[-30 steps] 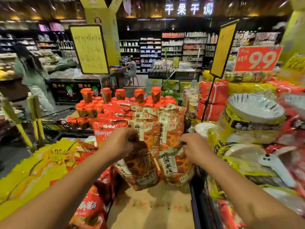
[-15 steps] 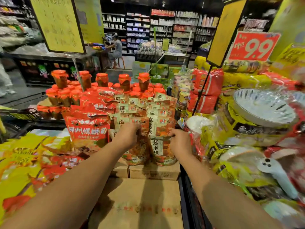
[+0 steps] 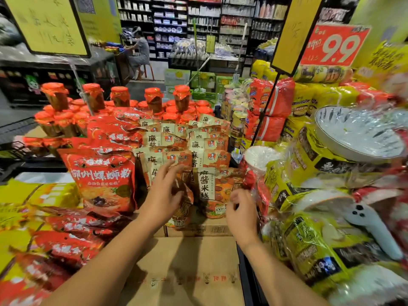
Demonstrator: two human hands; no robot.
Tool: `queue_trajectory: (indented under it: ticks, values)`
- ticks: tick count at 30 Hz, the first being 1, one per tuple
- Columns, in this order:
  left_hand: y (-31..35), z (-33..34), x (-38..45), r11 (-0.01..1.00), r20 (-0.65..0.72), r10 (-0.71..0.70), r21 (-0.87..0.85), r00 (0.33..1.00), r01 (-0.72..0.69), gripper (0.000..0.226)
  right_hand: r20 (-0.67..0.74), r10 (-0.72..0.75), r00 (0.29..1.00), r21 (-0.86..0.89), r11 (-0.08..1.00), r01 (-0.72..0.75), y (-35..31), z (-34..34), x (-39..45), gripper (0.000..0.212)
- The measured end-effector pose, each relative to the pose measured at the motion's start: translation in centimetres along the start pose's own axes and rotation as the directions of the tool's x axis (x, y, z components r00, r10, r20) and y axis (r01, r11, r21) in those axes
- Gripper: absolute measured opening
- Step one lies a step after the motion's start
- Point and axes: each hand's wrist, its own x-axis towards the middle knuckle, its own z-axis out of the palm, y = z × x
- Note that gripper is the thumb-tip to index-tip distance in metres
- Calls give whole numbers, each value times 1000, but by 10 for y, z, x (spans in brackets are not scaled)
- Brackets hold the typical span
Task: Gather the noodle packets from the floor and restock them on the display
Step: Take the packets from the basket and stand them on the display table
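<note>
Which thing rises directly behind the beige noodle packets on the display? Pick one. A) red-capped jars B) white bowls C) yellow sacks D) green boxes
A: red-capped jars stand in rows right behind the beige noodle packets, which the left hand touches.

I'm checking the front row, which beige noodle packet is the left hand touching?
The front left packet, leaning crooked under the left hand; its upright neighbour isn't touched.
</note>
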Motion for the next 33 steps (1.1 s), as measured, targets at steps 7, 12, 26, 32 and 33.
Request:
queue_trajectory:
  ticks: [7, 12, 26, 32, 33]
  values:
    - [-38, 30, -43, 944, -304, -327, -153, 895, 293, 42, 541, 211, 814, -162, 976, -145, 28, 48, -1, 37]
    - [-67, 74, -44, 947, 289, -320, 121, 902, 297, 34, 599, 248, 761, -316, 947, -60, 31, 63, 26, 47]
    - [-81, 117, 9, 958, 528, -286, 146, 799, 247, 56, 709, 328, 624, -317, 939, -134, 58, 79, 37, 58]
    - [-77, 96, -14, 946, 469, -301, 35, 830, 323, 58, 676, 258, 690, -342, 939, -16, 51, 61, 16, 72]
    - [-73, 90, -17, 945, 459, -305, 35, 834, 326, 54, 676, 237, 698, -324, 946, -6, 47, 57, 12, 72]
